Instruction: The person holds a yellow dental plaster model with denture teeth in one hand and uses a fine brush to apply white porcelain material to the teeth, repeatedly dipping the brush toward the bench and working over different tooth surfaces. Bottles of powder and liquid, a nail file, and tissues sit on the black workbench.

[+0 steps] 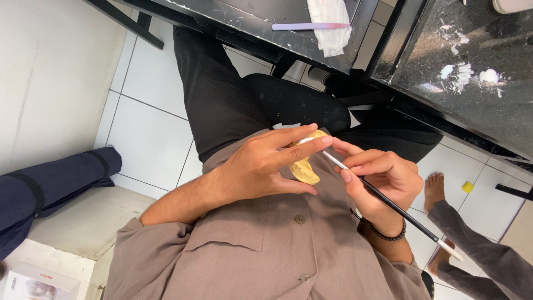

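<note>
My left hand (pixel 261 166) is closed around a small pale yellow moulded piece (pixel 305 169), with its fingers over the top of it. My right hand (pixel 383 178) grips a thin black-handled brush (pixel 388 203) like a pen. The brush's light tip touches the yellow piece near my left fingertips. Both hands are held above my lap, over a brown buttoned shirt and black trousers.
A black tabletop (pixel 266 22) with a lilac nail file (pixel 311 26) and a white tissue (pixel 331 25) lies ahead. A second black surface (pixel 472 72) has white smears. Another person's bare feet (pixel 436 191) stand at right. A dark blue bag (pixel 50 183) lies at left.
</note>
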`<state>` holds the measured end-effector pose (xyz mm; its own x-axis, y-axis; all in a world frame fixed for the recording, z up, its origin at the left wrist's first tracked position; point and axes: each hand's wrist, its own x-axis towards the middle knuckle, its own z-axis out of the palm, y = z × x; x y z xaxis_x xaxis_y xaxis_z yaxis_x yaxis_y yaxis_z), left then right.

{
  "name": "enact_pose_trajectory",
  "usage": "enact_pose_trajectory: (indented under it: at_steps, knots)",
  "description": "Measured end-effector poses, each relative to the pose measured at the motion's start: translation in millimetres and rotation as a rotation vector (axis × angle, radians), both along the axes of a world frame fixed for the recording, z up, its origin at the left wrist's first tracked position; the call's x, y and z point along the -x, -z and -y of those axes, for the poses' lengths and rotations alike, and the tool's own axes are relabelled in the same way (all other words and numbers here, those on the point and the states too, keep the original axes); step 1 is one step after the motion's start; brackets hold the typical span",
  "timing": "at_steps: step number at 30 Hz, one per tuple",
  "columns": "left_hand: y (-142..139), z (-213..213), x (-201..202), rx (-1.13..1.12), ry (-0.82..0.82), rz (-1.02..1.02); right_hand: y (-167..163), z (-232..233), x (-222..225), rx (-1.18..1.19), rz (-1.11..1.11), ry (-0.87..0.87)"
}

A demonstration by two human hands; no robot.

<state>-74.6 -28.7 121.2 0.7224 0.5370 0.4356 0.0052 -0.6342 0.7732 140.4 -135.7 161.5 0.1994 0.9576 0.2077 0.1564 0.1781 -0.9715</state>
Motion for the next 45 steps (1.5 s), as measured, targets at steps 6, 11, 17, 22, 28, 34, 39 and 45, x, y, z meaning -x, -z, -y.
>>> enact_pose_trajectory:
  at_steps: [6, 11, 17, 22, 28, 34, 39, 45]
  knots:
    - [1.0, 1.6, -1.3, -0.003, -0.002, -0.016, 1.0, 0.9, 0.4, 0.004, 0.065, -0.008]
    - [-2.0, 0.5, -1.1, -0.013, -0.003, -0.028, 1.9, 0.0, 2.0, 0.002, 0.124, 0.001]
    - [-11.7, -2.2, 2.0, 0.207, 0.012, 0.149, 4.1, 0.1, 3.5, -0.106, 0.104, 0.005]
    - [-15.6, 0.5, 6.2, 0.585, 0.078, 0.163, 10.4, -4.4, 6.4, -0.261, 0.345, -0.031]
    - [-14.5, 3.2, 4.0, 0.545, 0.055, 0.151, 7.4, -3.0, 8.3, -0.228, 0.400, 0.000]
    - [-14.6, 2.6, 2.6, 0.495, 0.045, 0.145, 5.2, -3.1, 8.5, -0.204, 0.440, -0.001]
    - [-16.8, 2.4, 3.5, 0.503, 0.027, 0.118, 7.6, -5.5, 5.9, -0.284, 0.377, -0.048]
    - [-18.5, 1.8, 3.4, 0.487, 0.025, 0.107, 7.8, -5.4, 2.1, -0.283, 0.445, -0.100]
